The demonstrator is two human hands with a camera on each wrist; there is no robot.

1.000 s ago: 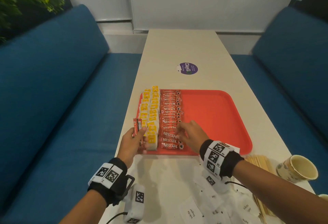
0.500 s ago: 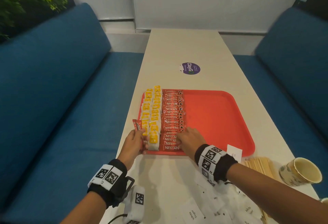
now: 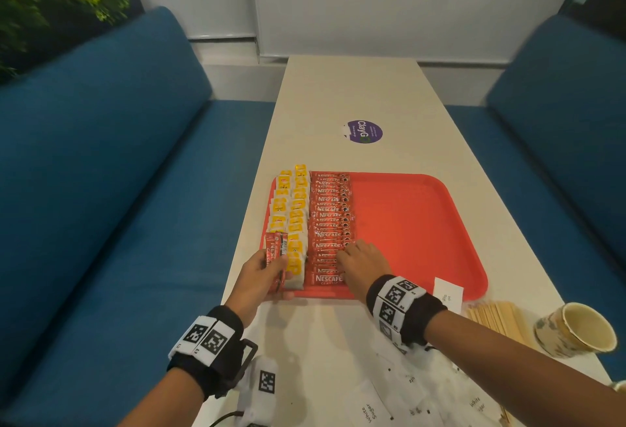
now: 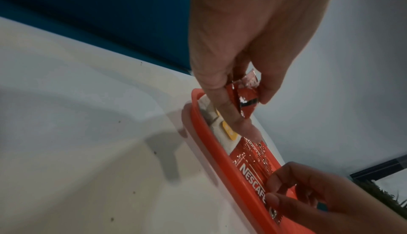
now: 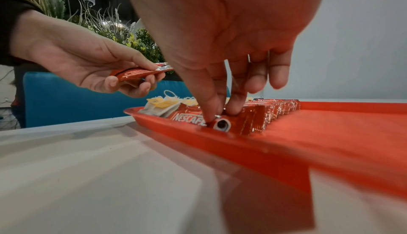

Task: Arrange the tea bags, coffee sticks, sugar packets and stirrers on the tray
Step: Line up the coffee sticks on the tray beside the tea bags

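Observation:
A red tray [image 3: 423, 223] lies on the white table. Two columns of yellow-tagged tea bags [image 3: 291, 210] fill its left side, with a column of red coffee sticks [image 3: 330, 216] beside them. My left hand [image 3: 267, 274] hovers at the tray's near left corner and grips a few spare coffee sticks [image 3: 276, 250], also seen in the right wrist view [image 5: 141, 71]. My right hand [image 3: 359, 264] is at the near end of the column, thumb and forefinger pinching the right end of a near coffee stick [image 5: 222, 124]. White sugar packets [image 3: 372, 406] and wooden stirrers [image 3: 498, 318] lie on the table.
A paper cup [image 3: 576, 328] stands at the table's right edge next to the stirrers. One white packet [image 3: 447, 293] leans on the tray's near right rim. A purple sticker [image 3: 364, 131] marks the table beyond the tray. Blue sofas flank the table.
My right hand has drawn back along the coffee column to its near end. My left hand still holds its sticks by the tray's corner.

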